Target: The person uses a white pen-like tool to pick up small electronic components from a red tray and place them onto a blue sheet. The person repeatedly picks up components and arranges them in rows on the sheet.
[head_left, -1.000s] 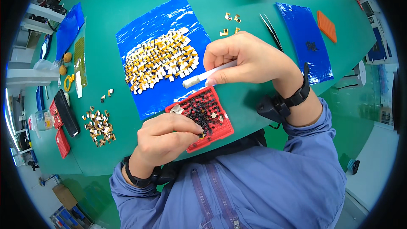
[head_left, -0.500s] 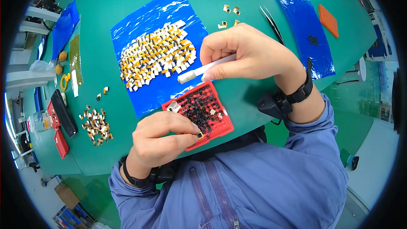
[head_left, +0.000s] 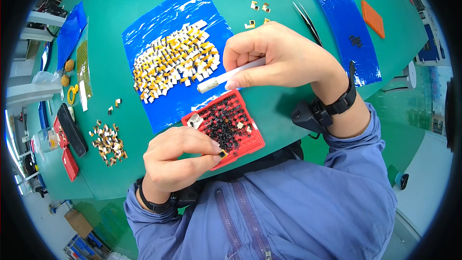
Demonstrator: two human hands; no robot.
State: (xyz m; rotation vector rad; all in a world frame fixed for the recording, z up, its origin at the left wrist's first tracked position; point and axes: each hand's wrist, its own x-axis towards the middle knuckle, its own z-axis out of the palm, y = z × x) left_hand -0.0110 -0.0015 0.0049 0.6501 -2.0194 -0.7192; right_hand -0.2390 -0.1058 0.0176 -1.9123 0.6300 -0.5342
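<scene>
My right hand (head_left: 281, 58) grips a white pen-like stick (head_left: 226, 77), its tip pointing left over the blue sheet (head_left: 168, 106). My left hand (head_left: 180, 159) pinches a tiny yellow-and-black part (head_left: 222, 154) at the near edge of a red tray (head_left: 250, 139) that holds several small black rings. A heap of small yellow-and-white parts (head_left: 173, 62) lies on the blue sheet just beyond the tray. A black band sits on each wrist.
A smaller pile of parts (head_left: 109, 142) lies to the left on the green table (head_left: 269, 110). Black tweezers (head_left: 308, 19), a second blue sheet (head_left: 349, 33) with black bits and an orange pad (head_left: 373, 18) are at right. Red and black cases (head_left: 70, 132) stand at far left.
My right hand has drawn the white stick slightly back toward the tray. My left hand stays at the tray's near edge, pinching the small part.
</scene>
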